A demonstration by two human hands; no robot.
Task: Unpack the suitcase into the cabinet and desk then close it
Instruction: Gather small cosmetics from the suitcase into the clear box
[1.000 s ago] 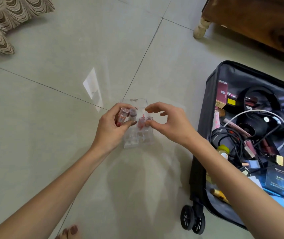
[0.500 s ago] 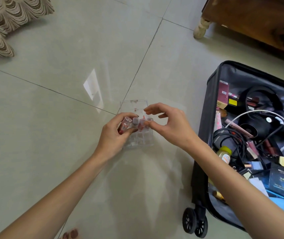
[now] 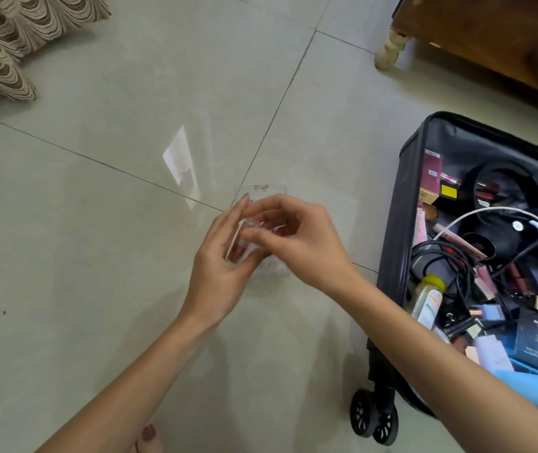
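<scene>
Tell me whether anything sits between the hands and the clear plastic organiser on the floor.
Nothing visible does: the left hand, gripping small red tubes, and the right hand both reach the clear plastic organiser directly.

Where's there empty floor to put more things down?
Bare floor stretches left of the clear organizer, up to the patterned fabric. Another free patch lies between the organizer and the wooden furniture. The suitcase is crammed full.

The right grip point(image 3: 297, 246) has slid left across the clear tray point(image 3: 271, 190) to tubes point(image 3: 236, 250) in the left grip point(image 3: 217, 269).
</scene>
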